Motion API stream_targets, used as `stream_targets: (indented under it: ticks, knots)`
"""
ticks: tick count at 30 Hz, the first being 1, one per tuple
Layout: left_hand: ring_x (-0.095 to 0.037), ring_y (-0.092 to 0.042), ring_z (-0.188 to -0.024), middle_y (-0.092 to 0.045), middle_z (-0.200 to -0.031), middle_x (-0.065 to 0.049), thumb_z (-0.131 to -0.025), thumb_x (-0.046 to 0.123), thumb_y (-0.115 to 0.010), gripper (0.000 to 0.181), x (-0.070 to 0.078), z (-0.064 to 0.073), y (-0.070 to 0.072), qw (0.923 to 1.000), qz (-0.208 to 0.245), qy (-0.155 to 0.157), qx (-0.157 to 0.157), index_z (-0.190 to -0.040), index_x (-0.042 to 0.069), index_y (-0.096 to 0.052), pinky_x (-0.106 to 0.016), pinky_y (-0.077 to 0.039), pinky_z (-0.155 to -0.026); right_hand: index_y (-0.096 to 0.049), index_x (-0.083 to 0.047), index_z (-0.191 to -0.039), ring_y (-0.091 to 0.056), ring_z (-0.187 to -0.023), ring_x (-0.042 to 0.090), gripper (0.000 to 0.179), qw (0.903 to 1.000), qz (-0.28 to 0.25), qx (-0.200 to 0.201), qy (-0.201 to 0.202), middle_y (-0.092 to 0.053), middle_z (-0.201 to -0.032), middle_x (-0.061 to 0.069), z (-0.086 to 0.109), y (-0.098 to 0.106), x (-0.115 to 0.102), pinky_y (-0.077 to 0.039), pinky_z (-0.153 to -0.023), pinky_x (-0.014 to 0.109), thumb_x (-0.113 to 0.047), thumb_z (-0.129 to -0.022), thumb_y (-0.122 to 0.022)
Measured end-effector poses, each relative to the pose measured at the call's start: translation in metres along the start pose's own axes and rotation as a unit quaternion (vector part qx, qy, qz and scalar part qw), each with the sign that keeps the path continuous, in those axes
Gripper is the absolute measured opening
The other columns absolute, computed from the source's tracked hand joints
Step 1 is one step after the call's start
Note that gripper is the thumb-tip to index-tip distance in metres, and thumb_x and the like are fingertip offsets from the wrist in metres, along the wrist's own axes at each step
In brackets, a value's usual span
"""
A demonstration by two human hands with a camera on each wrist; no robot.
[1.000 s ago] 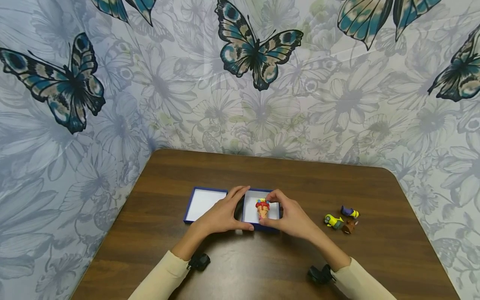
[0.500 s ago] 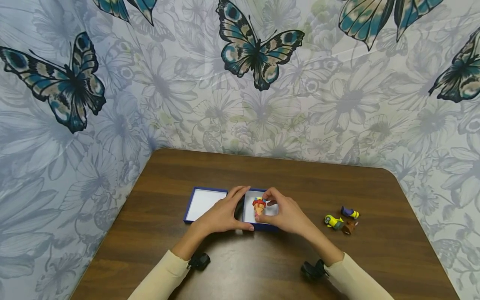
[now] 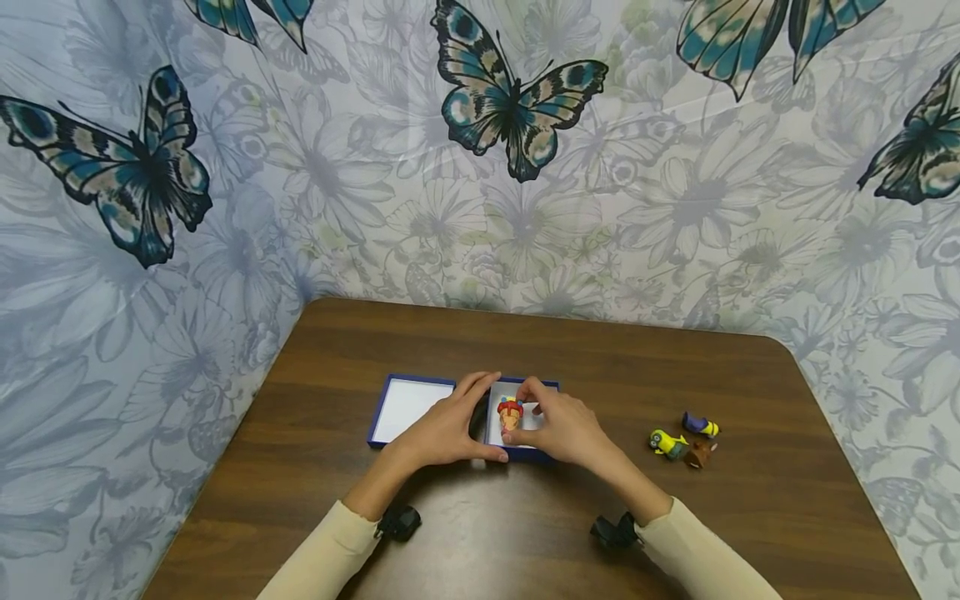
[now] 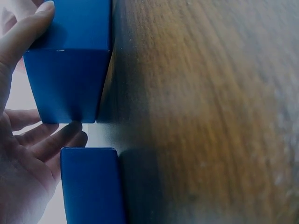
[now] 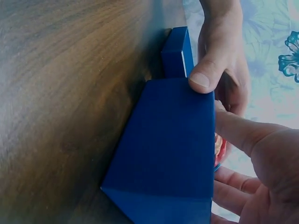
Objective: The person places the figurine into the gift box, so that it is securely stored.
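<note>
A small toy figure (image 3: 510, 414) with a red and yellow top sits low over the left part of a blue box (image 3: 551, 385) with a white inside. My right hand (image 3: 567, 427) pinches it between thumb and fingers. In the right wrist view the box wall (image 5: 168, 140) hides most of the toy. My left hand (image 3: 442, 427) grips the box by its left end. Its thumb (image 4: 28, 32) presses the front wall, and its other fingers reach around the far side in the left wrist view.
Left of the box lies a shallow blue lid (image 3: 412, 408), white side up, partly behind my left hand. Three more toy figures lie at the right: a yellow-green one (image 3: 666, 443), a purple and yellow one (image 3: 699, 425) and a brown one (image 3: 699, 454). The brown table (image 3: 480, 533) meets a butterfly-patterned backdrop.
My right hand has moved left with the toy figure, from the middle of the box toward its left end. My left hand, the box and the lid have stayed in place.
</note>
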State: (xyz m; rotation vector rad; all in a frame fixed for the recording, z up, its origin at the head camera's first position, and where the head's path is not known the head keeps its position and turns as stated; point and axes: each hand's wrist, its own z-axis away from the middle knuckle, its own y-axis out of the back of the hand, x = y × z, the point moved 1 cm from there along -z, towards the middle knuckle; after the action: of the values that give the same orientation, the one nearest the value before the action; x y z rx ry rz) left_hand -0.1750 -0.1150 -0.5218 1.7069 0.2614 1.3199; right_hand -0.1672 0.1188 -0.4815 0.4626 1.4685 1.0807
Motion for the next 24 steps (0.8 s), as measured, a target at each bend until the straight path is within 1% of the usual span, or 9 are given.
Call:
stream_targets:
  ticks: [5, 7, 9, 11, 16, 19, 22, 23, 24]
  knots:
    - [-0.035, -0.059, -0.142, -0.029, -0.175, -0.001, -0.078, 0.064, -0.091, 0.123, 0.000, 0.000, -0.001, 1.0000, -0.002, 0.001, 0.001, -0.173, 0.027, -0.023, -0.057, -0.050, -0.116, -0.063, -0.024, -0.122, -0.070, -0.089, 0.016, 0.060, 0.9993, 0.035, 0.008, -0.003, -0.079, -0.124, 0.003, -0.002, -0.005, -0.003, -0.053, -0.071, 0.036, -0.057, -0.081, -0.091]
    - [-0.036, -0.058, -0.143, -0.029, -0.175, -0.001, -0.078, 0.063, -0.091, 0.123, 0.000, 0.001, 0.000, 1.0000, 0.000, 0.001, 0.001, -0.173, 0.026, -0.023, -0.058, -0.050, -0.117, -0.063, -0.024, -0.121, -0.066, -0.084, 0.014, 0.060, 0.9988, 0.049, 0.009, -0.002, -0.079, -0.123, 0.002, -0.003, -0.007, -0.004, -0.051, -0.071, 0.036, -0.059, -0.081, -0.090]
    - [-0.037, -0.057, -0.144, -0.028, -0.175, -0.001, -0.078, 0.062, -0.092, 0.123, 0.000, 0.001, 0.000, 1.0000, 0.000, 0.003, -0.001, -0.173, 0.025, -0.023, -0.059, -0.050, -0.116, -0.064, -0.023, -0.121, -0.065, -0.082, 0.011, 0.059, 0.9980, 0.062, 0.009, 0.001, -0.079, -0.123, 0.000, -0.004, -0.009, -0.005, -0.050, -0.074, 0.037, -0.060, -0.082, -0.089]
    - [-0.037, -0.058, -0.144, -0.028, -0.175, -0.001, -0.078, 0.062, -0.092, 0.123, 0.001, 0.001, 0.000, 1.0000, -0.001, 0.003, -0.002, -0.173, 0.024, -0.023, -0.060, -0.050, -0.116, -0.064, -0.023, -0.121, -0.064, -0.081, 0.012, 0.059, 0.9977, 0.067, 0.008, 0.002, -0.080, -0.122, 0.000, -0.005, -0.010, -0.005, -0.049, -0.077, 0.041, -0.059, -0.082, -0.089]
    - [-0.035, -0.059, -0.142, -0.029, -0.175, 0.001, -0.078, 0.061, -0.092, 0.123, 0.000, 0.001, 0.002, 1.0000, -0.003, 0.003, 0.000, -0.173, 0.027, -0.022, -0.058, -0.051, -0.116, -0.065, -0.024, -0.119, -0.068, -0.086, 0.012, 0.057, 0.9976, 0.069, 0.009, -0.001, -0.080, -0.121, -0.002, -0.008, -0.012, -0.006, -0.048, -0.084, 0.047, -0.058, -0.081, -0.091]
    - [-0.035, -0.059, -0.142, -0.028, -0.175, 0.001, -0.078, 0.061, -0.093, 0.123, 0.000, 0.001, 0.002, 1.0000, -0.001, 0.006, -0.001, -0.173, 0.029, -0.021, -0.058, -0.051, -0.116, -0.066, -0.027, -0.114, -0.069, -0.091, 0.014, 0.054, 0.9976, 0.068, 0.006, -0.010, -0.080, -0.114, -0.005, -0.010, -0.014, -0.006, -0.049, -0.096, 0.059, -0.059, -0.080, -0.091]
    - [-0.036, -0.058, -0.143, -0.028, -0.176, 0.000, -0.078, 0.061, -0.093, 0.123, 0.001, 0.002, 0.002, 1.0000, 0.002, 0.008, -0.005, -0.173, 0.030, -0.021, -0.059, -0.050, -0.116, -0.067, -0.029, -0.110, -0.070, -0.094, 0.014, 0.052, 0.9976, 0.067, 0.004, -0.017, -0.079, -0.107, -0.008, -0.012, -0.017, -0.006, -0.042, -0.107, 0.075, -0.061, -0.078, -0.092]
    - [-0.036, -0.058, -0.143, -0.028, -0.176, 0.000, -0.078, 0.061, -0.093, 0.124, 0.001, 0.002, 0.002, 1.0000, 0.003, 0.008, -0.005, -0.173, 0.031, -0.021, -0.059, -0.050, -0.116, -0.067, -0.029, -0.109, -0.070, -0.095, 0.014, 0.052, 0.9977, 0.065, 0.004, -0.017, -0.079, -0.106, -0.009, -0.012, -0.017, -0.005, -0.040, -0.109, 0.078, -0.062, -0.078, -0.092]
    - [-0.036, -0.058, -0.144, -0.028, -0.175, 0.000, -0.077, 0.061, -0.093, 0.123, 0.001, 0.002, 0.002, 1.0000, 0.004, 0.007, -0.005, -0.173, 0.032, -0.021, -0.059, -0.050, -0.116, -0.068, -0.029, -0.108, -0.070, -0.095, 0.015, 0.051, 0.9978, 0.064, 0.004, -0.016, -0.079, -0.105, -0.009, -0.012, -0.018, -0.005, -0.040, -0.108, 0.076, -0.061, -0.077, -0.092]
